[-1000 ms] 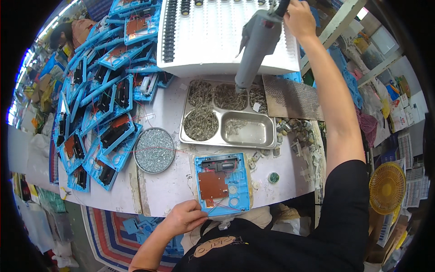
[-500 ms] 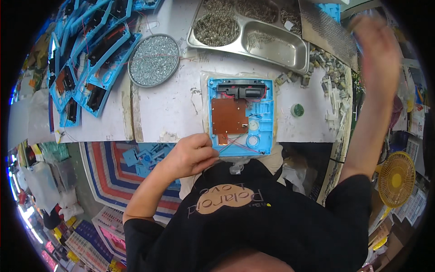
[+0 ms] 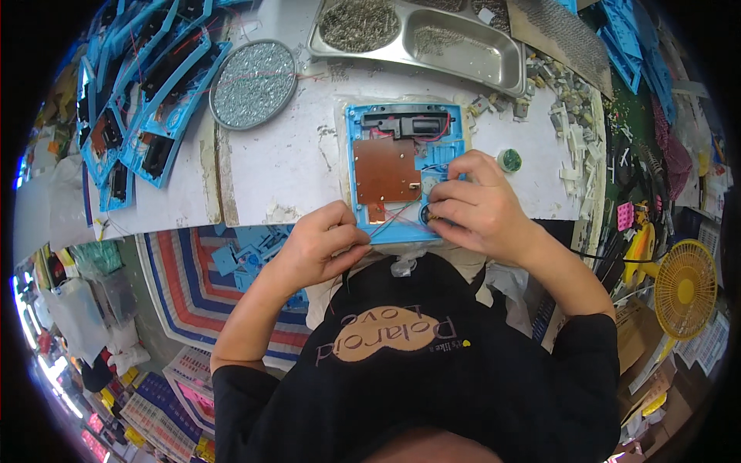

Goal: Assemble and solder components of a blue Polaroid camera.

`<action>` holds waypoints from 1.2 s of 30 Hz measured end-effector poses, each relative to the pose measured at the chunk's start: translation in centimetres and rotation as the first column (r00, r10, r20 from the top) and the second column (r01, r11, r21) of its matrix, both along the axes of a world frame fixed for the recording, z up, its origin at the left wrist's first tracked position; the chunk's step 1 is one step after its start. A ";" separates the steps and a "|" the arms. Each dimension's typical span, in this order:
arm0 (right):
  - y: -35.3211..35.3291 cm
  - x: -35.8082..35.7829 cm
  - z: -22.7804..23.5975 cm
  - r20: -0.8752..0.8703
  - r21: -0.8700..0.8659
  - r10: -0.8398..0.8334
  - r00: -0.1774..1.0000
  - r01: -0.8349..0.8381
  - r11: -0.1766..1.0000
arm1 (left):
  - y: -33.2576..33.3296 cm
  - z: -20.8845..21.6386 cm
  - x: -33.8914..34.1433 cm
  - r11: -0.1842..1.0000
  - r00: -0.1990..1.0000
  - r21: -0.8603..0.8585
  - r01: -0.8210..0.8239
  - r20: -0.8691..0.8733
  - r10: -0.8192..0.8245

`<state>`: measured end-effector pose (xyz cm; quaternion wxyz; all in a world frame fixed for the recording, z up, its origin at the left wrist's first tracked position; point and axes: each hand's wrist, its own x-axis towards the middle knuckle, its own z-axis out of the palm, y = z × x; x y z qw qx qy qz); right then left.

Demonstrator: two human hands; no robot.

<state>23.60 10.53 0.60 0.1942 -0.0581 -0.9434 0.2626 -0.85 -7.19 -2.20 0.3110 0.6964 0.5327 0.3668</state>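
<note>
A light-blue plastic housing (image 3: 401,234) lies open in front of me on the worktable. Inside are a brown circuit board (image 3: 384,171), a black mechanism (image 3: 409,126) along the far side and thin red and dark wires (image 3: 392,221). At the housing's near left corner, my left hand (image 3: 326,241) is closed with fingertips pressed together beside the wire ends; what they pinch is hidden. My right hand (image 3: 480,207) reaches over the right side. Its thumb and fingers grip a small round dark part (image 3: 424,214) at the round seat near the front, partly covered by the fingers.
A round tray of small metal pieces (image 3: 253,85) and stacked blue housings (image 3: 166,116) stand left. The steel compartment tray (image 3: 463,73) holds screws at the back. Loose small parts (image 3: 567,123) line the right edge near a green round tub (image 3: 509,160). A yellow fan (image 3: 685,290) stands right.
My right hand has come from the far right down to the housing and now holds a small round dark part at its seat. My left hand stays at the near left corner.
</note>
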 end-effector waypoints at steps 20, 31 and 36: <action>8.0 13.3 -4.4 -0.022 -0.028 -0.836 0.548 0.836 0.549 | 12.6 9.3 0.1 0.970 0.967 -0.069 0.234 -0.086 -0.240; 5.7 13.2 -0.8 -0.148 -0.613 -0.911 0.386 0.687 0.391 | 32.8 0.7 5.0 0.974 0.523 0.123 0.190 -0.853 0.006; 1.9 10.1 2.2 -0.122 -0.752 -0.750 0.650 0.432 0.497 | 24.0 9.5 3.5 0.965 0.901 0.245 0.090 -0.433 0.026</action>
